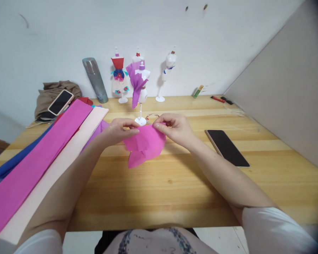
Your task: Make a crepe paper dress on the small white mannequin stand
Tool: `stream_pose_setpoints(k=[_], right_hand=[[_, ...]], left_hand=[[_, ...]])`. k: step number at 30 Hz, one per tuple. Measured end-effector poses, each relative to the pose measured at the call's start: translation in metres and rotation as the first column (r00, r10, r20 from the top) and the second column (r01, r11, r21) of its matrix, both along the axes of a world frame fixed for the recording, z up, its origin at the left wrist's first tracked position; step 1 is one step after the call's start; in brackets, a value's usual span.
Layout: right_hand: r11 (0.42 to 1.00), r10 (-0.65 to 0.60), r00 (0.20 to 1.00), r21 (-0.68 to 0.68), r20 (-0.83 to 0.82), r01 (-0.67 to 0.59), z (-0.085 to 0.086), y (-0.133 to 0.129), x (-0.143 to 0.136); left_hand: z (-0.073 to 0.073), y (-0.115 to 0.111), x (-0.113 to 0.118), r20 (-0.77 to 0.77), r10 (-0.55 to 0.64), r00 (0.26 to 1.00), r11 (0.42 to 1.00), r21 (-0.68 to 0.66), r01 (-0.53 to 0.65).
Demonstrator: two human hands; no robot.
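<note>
A bright pink sheet of thin paper [147, 144] hangs between my two hands, above the wooden table. My left hand [122, 131] pinches its upper left edge between thumb and fingers. At the upper right corner my right hand [173, 127] grips the same sheet, also in a pinch. Just behind the sheet stands a small white mannequin [142, 94] with purple paper [137, 84] draped on its left side. A ring-like thing [152, 116] lies between the mannequin's base and my right hand, partly hidden.
Rolled or folded coloured papers [39, 162] cover the table's left side, near a phone [60, 102], brown cloth [55, 90] and a bottle [95, 79]. More mannequins [118, 74] stand by the wall. A tablet-like device [227, 148] lies right, and a glue stick [198, 91] behind.
</note>
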State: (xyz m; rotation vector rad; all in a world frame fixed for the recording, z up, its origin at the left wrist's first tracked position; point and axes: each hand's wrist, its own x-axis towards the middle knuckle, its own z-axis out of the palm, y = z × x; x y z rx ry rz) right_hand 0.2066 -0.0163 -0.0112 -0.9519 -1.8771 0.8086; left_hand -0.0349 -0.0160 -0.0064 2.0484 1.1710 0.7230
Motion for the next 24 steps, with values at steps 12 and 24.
stream_pose_setpoints(k=[12, 24], right_hand=[[0.992, -0.103, 0.994, -0.065, 0.027, 0.105, -0.001, 0.009, 0.01], [0.994, -0.071, 0.997, -0.084, -0.005, 0.07, -0.001, 0.01, 0.011]], left_hand=[[-0.001, 0.004, -0.007, 0.07, 0.115, 0.991, 0.992, -0.054, -0.111], [0.003, 0.005, -0.013, -0.056, 0.084, 0.995, 0.996, 0.047, -0.081]])
